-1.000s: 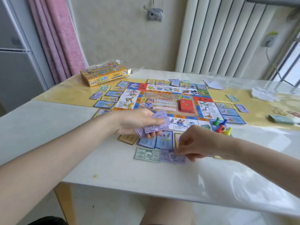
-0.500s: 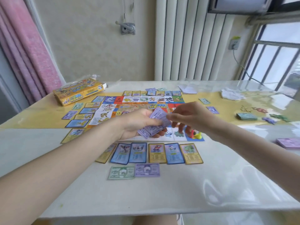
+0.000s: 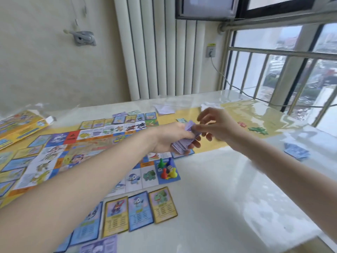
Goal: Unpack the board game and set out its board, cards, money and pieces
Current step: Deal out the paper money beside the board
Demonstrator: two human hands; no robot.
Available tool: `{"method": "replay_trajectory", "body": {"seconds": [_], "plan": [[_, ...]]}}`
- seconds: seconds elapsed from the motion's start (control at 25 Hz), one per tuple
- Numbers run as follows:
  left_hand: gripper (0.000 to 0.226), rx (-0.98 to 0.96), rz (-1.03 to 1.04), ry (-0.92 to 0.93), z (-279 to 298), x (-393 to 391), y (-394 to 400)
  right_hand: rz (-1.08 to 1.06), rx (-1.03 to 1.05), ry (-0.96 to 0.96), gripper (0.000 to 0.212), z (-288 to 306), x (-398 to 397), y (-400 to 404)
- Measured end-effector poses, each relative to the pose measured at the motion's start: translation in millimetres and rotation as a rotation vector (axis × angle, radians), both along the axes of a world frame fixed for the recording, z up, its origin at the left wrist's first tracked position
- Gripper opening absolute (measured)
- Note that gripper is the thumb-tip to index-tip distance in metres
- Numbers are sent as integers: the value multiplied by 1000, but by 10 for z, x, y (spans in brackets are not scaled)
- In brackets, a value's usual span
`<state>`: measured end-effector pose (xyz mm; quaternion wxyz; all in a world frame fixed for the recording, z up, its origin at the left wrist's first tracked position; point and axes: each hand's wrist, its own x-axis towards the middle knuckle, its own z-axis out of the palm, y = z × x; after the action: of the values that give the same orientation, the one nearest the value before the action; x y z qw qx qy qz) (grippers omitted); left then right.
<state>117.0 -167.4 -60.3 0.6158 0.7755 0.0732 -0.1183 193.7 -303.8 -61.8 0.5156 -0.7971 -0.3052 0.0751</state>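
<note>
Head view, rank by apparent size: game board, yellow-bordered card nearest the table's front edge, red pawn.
1. game board, largest, though partly hidden by the left arm.
2. yellow-bordered card, closer to the camera, still plainly smaller.
3. red pawn, smallest.

Pawns (image 3: 166, 170) stand on the board's (image 3: 87, 152) near right corner; cards (image 3: 140, 210) lie before it, box (image 3: 18, 128) behind-left.

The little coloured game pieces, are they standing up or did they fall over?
Mostly standing. The green piece, blue piece and red piece stand upright on the board's blue corner square. The yellow piece is too blurred to tell.
</note>
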Motion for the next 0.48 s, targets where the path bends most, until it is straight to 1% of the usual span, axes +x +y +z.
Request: {"method": "replay_trajectory", "body": {"seconds": [0.08, 0.12, 0.16, 0.24, 0.28, 0.32, 0.4, 0.48], "plan": [[13, -95, -54, 60, 21, 246, -143, -53, -219, -395, 20, 2, 164, -142], [11, -164, -66, 77, 23, 361, -225, -63, -293, -574, 22, -22, 220, -214], [11, -217, -74, 84, 16, 461, -297, -64, -312, -670, 25, -47, 248, -283], [12, -231, -93, 91, -20, 609, -417, -53, -324, -683, 41, -103, 275, -415], [13, -224, -111, 99, -44, 654, -458, -35, -361, -676, 49, -134, 284, -467], [15, -229, -132, 111, -75, 698, -488, -11, -405, -681, 52, -163, 298, -514], [17, -274, -143, 139, -122, 747, -519, 16, -436, -713, 43, -199, 339, -556], [20, -302, -122, 143, -129, 779, -551, -3, -404, -686, 35, -187, 370, -550]]}}
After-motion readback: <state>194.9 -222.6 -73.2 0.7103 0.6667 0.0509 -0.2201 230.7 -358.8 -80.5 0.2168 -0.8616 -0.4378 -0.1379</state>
